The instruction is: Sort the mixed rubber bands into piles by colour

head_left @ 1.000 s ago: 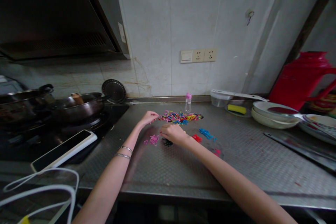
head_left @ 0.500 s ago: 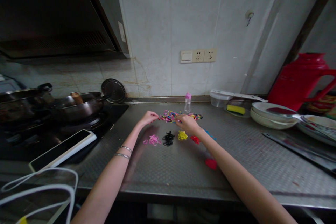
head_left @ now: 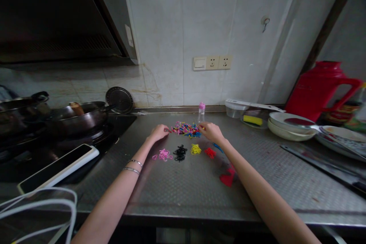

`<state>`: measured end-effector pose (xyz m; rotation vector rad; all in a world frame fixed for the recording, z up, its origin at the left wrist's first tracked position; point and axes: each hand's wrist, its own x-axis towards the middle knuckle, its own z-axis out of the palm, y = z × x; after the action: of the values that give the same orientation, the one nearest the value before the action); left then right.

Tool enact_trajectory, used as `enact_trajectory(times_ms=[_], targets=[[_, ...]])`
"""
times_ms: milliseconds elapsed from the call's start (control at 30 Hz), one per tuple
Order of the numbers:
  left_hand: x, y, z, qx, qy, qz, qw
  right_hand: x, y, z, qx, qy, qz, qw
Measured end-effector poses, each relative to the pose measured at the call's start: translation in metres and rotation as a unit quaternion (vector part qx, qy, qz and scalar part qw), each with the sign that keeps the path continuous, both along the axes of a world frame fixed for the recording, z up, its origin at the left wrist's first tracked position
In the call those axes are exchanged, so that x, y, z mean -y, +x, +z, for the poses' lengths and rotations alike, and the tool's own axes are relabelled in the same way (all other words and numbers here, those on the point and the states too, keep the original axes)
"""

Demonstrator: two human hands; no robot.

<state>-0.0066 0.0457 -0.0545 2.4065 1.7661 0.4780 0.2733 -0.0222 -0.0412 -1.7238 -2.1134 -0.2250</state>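
Note:
A mixed heap of small coloured rubber bands [head_left: 185, 129] lies on the metal counter. At its left edge my left hand [head_left: 159, 133] is closed in a pinch, with a bit of red rubber band at the fingertips. My right hand [head_left: 212, 132] is at the heap's right edge, its fingers curled together; what they hold, if anything, is hidden. Nearer to me are separate piles of pink bands [head_left: 164, 154], black bands [head_left: 180, 153], yellow bands [head_left: 196, 149] and red bands [head_left: 210, 153]. Blue bands [head_left: 217, 147] lie partly behind my right forearm.
A clear bottle with a pink cap [head_left: 201, 111] stands behind the heap. A red flat piece [head_left: 227, 178] lies by my right forearm. To the left are a white-cased device [head_left: 60, 167] and a pan [head_left: 81, 116]; bowls [head_left: 288, 131] and a red thermos [head_left: 317, 93] are at right.
My right hand has drawn back from over the middle of the heap to its right edge, uncovering more bands. My left hand stays at the left edge. The camera view has shifted slightly.

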Motion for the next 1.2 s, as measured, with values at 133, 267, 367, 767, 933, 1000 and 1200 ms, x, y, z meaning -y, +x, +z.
enact_trajectory(times_ms=[133, 267, 367, 767, 933, 1000, 1200], targets=[[-0.005, 0.009, 0.006, -0.047, -0.001, -0.025, 0.999, -0.002, 0.006, 0.0, 0.002, 0.003, -0.012, 1.0], [-0.014, 0.012, 0.01, -0.058, -0.009, -0.037, 0.998, -0.003, 0.012, 0.001, 0.002, 0.0, -0.027, 1.0], [-0.018, 0.013, 0.011, -0.048, -0.015, -0.044, 0.998, -0.003, 0.016, 0.003, -0.004, -0.01, -0.041, 0.999], [-0.035, 0.004, 0.002, 0.015, -0.06, -0.086, 0.994, -0.004, 0.025, 0.001, -0.01, -0.031, -0.065, 0.997], [-0.039, 0.002, -0.003, -0.002, -0.056, -0.089, 0.994, -0.007, 0.027, -0.003, -0.01, -0.036, -0.063, 0.997], [-0.041, 0.001, -0.005, -0.021, -0.051, -0.092, 0.994, -0.007, 0.027, -0.003, -0.01, -0.039, -0.061, 0.997], [-0.044, -0.002, -0.011, -0.039, -0.047, -0.079, 0.995, -0.007, 0.027, -0.004, -0.011, -0.046, -0.056, 0.997]])
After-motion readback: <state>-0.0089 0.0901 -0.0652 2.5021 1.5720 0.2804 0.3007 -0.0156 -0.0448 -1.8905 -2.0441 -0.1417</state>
